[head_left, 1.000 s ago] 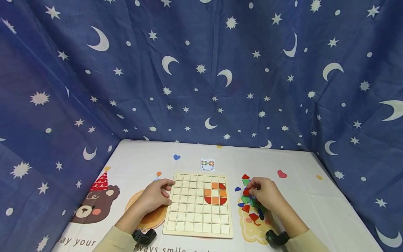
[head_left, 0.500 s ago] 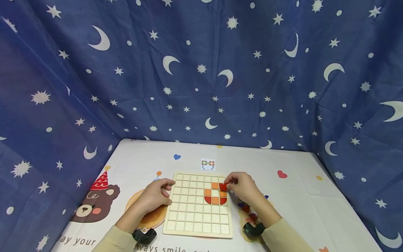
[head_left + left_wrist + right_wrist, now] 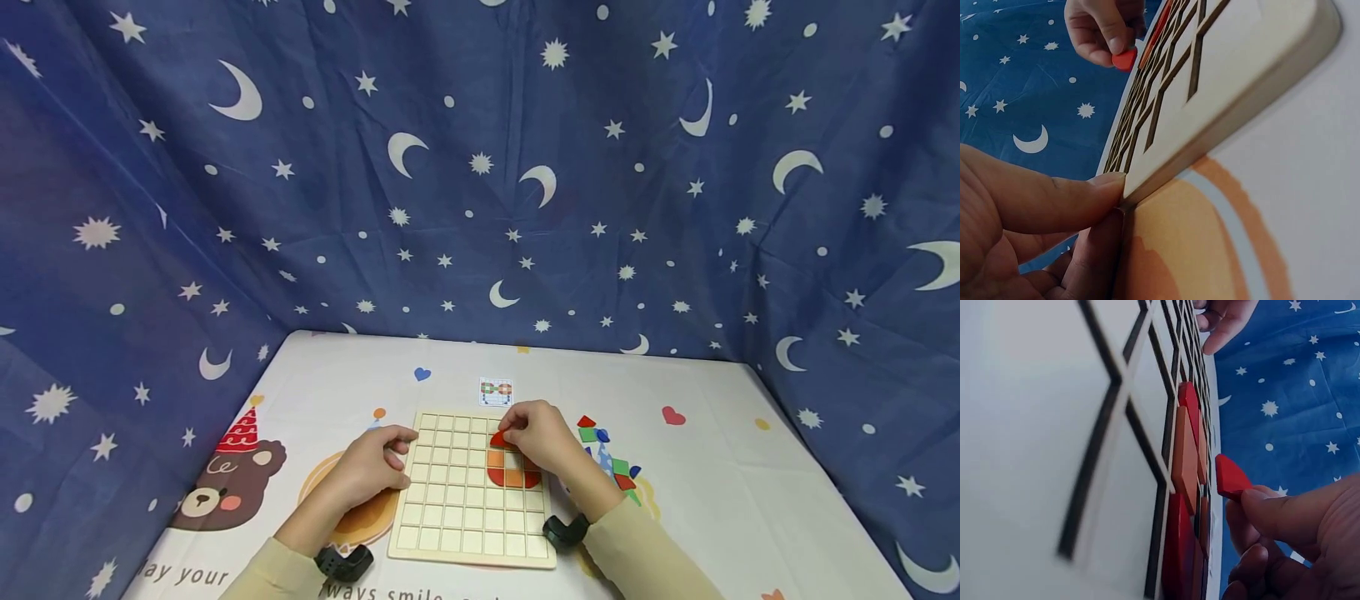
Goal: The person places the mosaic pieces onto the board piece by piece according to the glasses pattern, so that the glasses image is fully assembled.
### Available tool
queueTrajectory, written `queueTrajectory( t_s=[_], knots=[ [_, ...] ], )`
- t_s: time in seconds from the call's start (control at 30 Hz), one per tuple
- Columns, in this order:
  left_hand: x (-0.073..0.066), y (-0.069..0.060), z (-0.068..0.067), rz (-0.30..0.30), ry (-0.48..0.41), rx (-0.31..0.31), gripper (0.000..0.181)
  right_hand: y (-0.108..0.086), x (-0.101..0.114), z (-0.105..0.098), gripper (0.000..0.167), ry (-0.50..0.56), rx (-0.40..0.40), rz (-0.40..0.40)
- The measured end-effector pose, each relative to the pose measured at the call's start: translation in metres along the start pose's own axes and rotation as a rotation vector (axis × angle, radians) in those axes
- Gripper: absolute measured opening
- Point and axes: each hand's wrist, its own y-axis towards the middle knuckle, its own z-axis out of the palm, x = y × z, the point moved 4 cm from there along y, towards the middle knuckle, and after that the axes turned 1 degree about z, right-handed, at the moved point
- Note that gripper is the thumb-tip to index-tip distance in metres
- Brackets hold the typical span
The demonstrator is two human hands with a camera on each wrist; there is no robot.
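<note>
The red piece (image 3: 1232, 478), probably light, stiff and smooth (best taken by its edges), is hovering over the board (image 3: 453, 517) near its far edge, the right hand (image 3: 538, 433) pinching it; the left hand (image 3: 371, 467), loosely spread, is touching the board's left edge.

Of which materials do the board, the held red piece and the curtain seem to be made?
Board: probably matte wood; pale tan with rounded edges.
Red piece: painted wood or plastic, unclear which; smooth, evenly coloured.
Curtain: likely matte fabric; soft folds.
</note>
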Motion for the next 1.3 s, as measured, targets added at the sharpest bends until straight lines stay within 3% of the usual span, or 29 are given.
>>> queueTrajectory(
  t_s=[0.87, 1.3],
  knots=[
    [-0.001, -0.001, 0.000, 0.004, -0.007, 0.002, 0.065, 0.005, 0.003, 0.011, 0.017, -0.110, 0.071, -0.031],
    [0.000, -0.001, 0.000, 0.010, -0.012, 0.004, 0.065, -0.004, -0.004, -0.006, 0.014, -0.097, 0.032, -0.022]
  ],
)
